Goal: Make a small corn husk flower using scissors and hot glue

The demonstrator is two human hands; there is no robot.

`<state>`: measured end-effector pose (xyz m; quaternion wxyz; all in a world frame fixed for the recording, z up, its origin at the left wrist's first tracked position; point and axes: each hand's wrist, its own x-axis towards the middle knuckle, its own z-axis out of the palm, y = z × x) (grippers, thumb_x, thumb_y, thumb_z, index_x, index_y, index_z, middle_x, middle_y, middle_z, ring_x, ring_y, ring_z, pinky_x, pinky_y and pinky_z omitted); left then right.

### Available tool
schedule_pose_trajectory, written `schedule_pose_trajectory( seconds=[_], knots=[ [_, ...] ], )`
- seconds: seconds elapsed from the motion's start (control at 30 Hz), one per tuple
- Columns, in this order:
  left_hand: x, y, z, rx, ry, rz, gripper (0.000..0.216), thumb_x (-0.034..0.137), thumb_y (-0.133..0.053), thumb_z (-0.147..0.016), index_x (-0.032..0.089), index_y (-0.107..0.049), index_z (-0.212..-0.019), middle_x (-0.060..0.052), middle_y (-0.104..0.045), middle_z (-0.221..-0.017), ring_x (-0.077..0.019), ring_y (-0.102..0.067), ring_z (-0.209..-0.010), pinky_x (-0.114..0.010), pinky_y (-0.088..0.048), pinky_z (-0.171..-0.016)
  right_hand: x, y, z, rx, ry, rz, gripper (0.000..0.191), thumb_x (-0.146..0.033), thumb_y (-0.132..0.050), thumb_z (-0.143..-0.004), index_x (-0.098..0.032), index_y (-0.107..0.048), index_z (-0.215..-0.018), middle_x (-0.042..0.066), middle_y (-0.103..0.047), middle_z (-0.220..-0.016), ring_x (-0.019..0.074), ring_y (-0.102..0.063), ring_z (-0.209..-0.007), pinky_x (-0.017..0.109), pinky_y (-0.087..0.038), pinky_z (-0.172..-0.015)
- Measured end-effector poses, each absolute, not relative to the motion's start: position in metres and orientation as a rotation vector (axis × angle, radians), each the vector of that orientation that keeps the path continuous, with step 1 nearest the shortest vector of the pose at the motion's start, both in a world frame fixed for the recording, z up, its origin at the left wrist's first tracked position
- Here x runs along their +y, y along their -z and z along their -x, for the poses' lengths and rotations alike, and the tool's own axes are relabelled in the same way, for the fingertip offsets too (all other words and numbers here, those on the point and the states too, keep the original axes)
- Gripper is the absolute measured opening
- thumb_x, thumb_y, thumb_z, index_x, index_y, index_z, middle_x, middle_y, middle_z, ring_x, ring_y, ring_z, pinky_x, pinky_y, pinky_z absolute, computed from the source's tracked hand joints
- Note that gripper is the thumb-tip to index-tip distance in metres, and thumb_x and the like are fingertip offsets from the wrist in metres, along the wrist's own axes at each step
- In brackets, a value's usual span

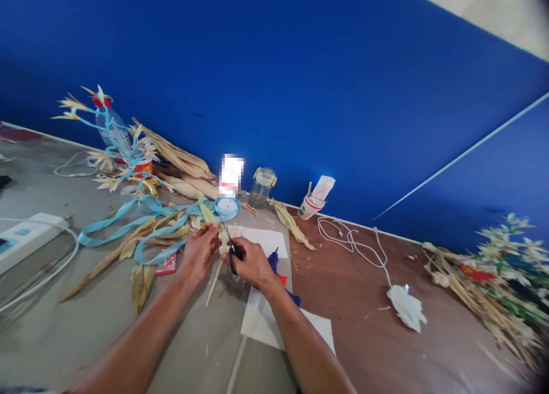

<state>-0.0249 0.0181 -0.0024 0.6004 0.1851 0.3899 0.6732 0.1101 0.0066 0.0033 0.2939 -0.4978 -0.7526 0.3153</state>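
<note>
My left hand (201, 250) is closed on a pale green-yellow corn husk (206, 211), whose pointed end sticks up past the fingers. In my right hand (251, 259) are dark-handled scissors (232, 251), their blades pointing up beside the husk and the left fingertips. I cannot tell whether the blades touch the husk. A spool of light blue ribbon (227, 206) lies just beyond the hands, with loose ribbon (148, 225) looping to the left. Partly hidden by the right forearm is a blue glue gun (273, 261) on white paper (262, 319).
Dried husks (180, 159) lie behind at left, near a plastic bottle (112, 128) with husk flowers. A glass jar (262, 188) and a paper cup (309, 206) stand along the blue partition (300, 85). A white power strip (30, 239) is at left; more husk flowers (510, 245) at right.
</note>
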Motion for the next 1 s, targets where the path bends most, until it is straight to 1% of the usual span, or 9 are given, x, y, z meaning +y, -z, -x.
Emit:
schedule_pose_trajectory(
  seconds=[0.23,0.43,0.77,0.87,1.0],
  knots=[
    [0.019,0.006,0.025,0.914,-1.552,-0.476,0.025,0.023,-0.076,-0.058,0.015,-0.053,-0.066,0.01,-0.04,-0.047,-0.0017,-0.034,-0.038,-0.016,-0.028,-0.04,0.006,0.0,-0.109,-2.034,-0.819,1.315,0.023,-0.037,-0.059,-0.074,-0.024,-0.064,-0.093,-0.003,-0.059,-0.062,0.013,-0.053,-0.056,0.021,-0.038,-0.054],
    [0.017,-0.001,0.024,0.927,-1.553,-0.47,0.026,0.024,-0.076,-0.057,0.015,-0.053,-0.064,0.01,-0.04,-0.047,-0.0014,-0.033,-0.038,-0.015,-0.028,-0.039,0.006,0.0,-0.109,-2.036,-0.807,1.304,0.024,-0.038,-0.059,-0.074,-0.024,-0.064,-0.093,-0.003,-0.059,-0.063,0.0128,-0.052,-0.056,0.021,-0.037,-0.053],
    [0.016,-0.006,0.023,0.954,-1.569,-0.466,0.027,0.025,-0.076,-0.055,0.015,-0.052,-0.061,0.009,-0.041,-0.048,-0.0018,-0.032,-0.038,-0.016,-0.029,-0.039,0.005,-0.004,-0.109,-1.994,-0.887,1.293,0.02,-0.036,-0.06,-0.073,-0.023,-0.064,-0.088,-0.003,-0.057,-0.06,0.0126,-0.05,-0.056,0.021,-0.036,-0.053],
    [0.017,-0.003,0.024,0.964,-1.57,-0.463,0.027,0.027,-0.076,-0.055,0.015,-0.052,-0.06,0.008,-0.041,-0.049,-0.002,-0.033,-0.039,-0.016,-0.028,-0.038,0.006,-0.004,-0.109,-1.997,-0.907,1.276,0.018,-0.034,-0.06,-0.074,-0.022,-0.064,-0.087,-0.003,-0.057,-0.061,0.0122,-0.05,-0.056,0.02,-0.036,-0.052],
    [0.02,0.004,0.025,1.046,-1.628,-0.527,0.027,0.03,-0.075,-0.057,0.015,-0.053,-0.059,0.008,-0.041,-0.049,-0.0023,-0.035,-0.04,-0.015,-0.03,-0.04,0.006,-0.004,-0.11,-2.016,-0.9,1.275,0.018,-0.035,-0.06,-0.074,-0.022,-0.065,-0.085,-0.003,-0.056,-0.06,0.0122,-0.049,-0.055,0.02,-0.036,-0.052]
  ],
)
